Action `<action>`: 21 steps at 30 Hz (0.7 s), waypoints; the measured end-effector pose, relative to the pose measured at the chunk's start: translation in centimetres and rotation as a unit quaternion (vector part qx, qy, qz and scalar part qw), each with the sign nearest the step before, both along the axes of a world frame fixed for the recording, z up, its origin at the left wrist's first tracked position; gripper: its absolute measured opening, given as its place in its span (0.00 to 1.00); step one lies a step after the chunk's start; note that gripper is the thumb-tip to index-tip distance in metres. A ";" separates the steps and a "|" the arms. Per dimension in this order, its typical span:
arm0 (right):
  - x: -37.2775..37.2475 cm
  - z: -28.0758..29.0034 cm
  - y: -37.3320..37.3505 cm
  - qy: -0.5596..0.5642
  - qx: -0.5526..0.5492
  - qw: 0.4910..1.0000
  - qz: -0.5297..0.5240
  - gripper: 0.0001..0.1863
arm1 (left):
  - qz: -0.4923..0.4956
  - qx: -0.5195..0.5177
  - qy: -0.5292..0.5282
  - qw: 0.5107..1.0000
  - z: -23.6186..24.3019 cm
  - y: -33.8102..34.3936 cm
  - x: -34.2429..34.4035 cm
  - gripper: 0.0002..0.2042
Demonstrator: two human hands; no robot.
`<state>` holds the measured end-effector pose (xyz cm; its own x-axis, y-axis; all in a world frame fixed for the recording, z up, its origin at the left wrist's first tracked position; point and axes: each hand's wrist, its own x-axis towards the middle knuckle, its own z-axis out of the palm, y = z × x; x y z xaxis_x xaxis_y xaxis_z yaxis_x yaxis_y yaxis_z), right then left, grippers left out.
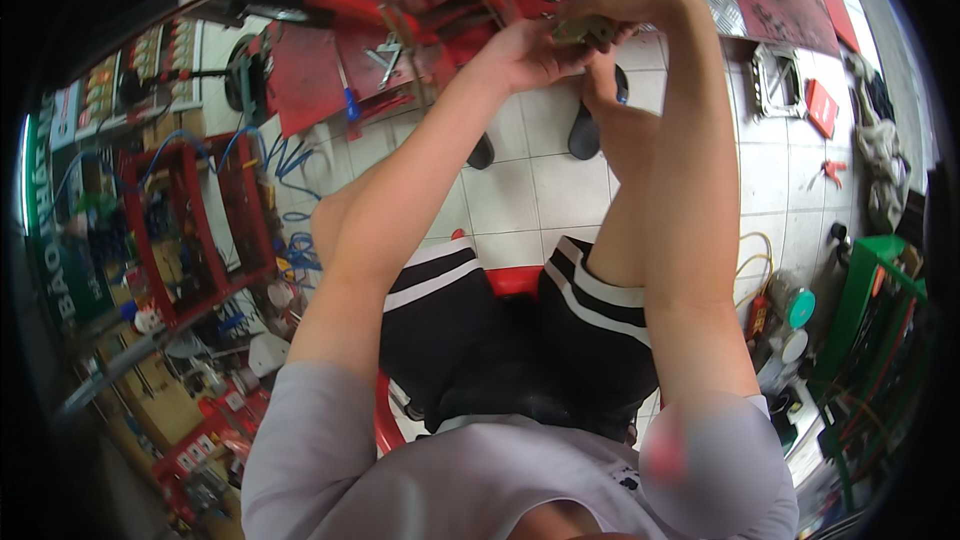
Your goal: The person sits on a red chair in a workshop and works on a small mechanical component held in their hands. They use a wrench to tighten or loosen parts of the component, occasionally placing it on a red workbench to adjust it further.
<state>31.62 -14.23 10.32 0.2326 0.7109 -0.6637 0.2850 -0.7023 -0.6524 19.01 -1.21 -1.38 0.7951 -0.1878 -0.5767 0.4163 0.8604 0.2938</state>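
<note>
At the top centre, over the edge of a red work platform (320,80), my two hands meet around a small olive-gold metal part (582,31). My left hand (538,56) is below and left of it, palm turned up, with its fingers closed at the part's underside. From above and the right, my right hand (632,0) bends over the part and grips it with curled fingers. Its fingertips are partly hidden, so the exact grip is unclear. A blue-handled screwdriver (350,103) and some silver hand tools (386,60) lie on the platform, left of my left hand.
At left stand a red shelf cart (200,230) and a coiled blue hose (290,155). On the tiled floor at right lie a metal frame (778,82), a red box (822,108) and red-handled pliers (832,172). Further down are a teal-lidded jar (796,306) and a green rack (868,290).
</note>
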 end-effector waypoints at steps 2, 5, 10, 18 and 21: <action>-0.8 -1.6 -0.1 0.048 0.106 0.990 0.078 0.21 | 0.005 -0.025 0.004 1.000 1.1 1.4 -1.8 0.18; -2.9 -1.9 1.0 0.203 0.218 0.947 0.120 0.22 | -0.065 0.135 0.021 0.988 6.4 2.1 -4.2 0.13; -3.4 -1.7 2.2 0.199 0.262 0.942 0.063 0.21 | -0.057 0.164 0.070 0.982 7.6 11.2 -10.5 0.11; -1.6 -4.2 5.2 -0.220 0.013 0.975 0.027 0.16 | 0.071 0.412 0.179 0.891 0.6 29.1 -15.8 0.09; -0.3 -6.7 5.1 -0.152 0.020 0.988 0.002 0.14 | 0.090 0.430 0.262 0.859 -5.2 32.4 -14.3 0.08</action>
<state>31.36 -9.17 3.64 0.4146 0.7359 -0.5353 0.4739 -0.6768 -0.5633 4.68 31.20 -6.53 0.3562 0.5852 -0.7285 0.5684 0.4831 0.6660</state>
